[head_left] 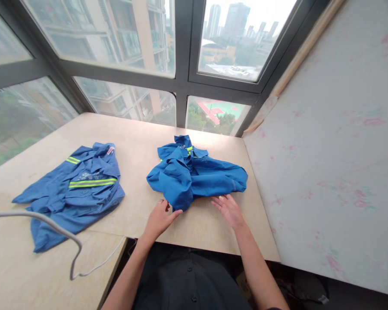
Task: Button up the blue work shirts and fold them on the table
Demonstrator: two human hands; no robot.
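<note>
A blue work jacket with yellow-green reflective strips lies bunched up on the wooden tabletop in front of me. My left hand is at its near left edge, thumb and fingers around a fold of the cloth. Under the near right edge of the jacket, my right hand has its palm turned up and its fingers spread, with the tips touching or just under the fabric. Further left, a second blue jacket with reflective strips and a printed pocket area lies spread out, apart from both hands.
The pale wooden tabletop runs back to grey-framed windows. A flower-patterned wall closes off the right side. A grey cable crosses the lower left, over the table. The table's front edge has a step near the cable.
</note>
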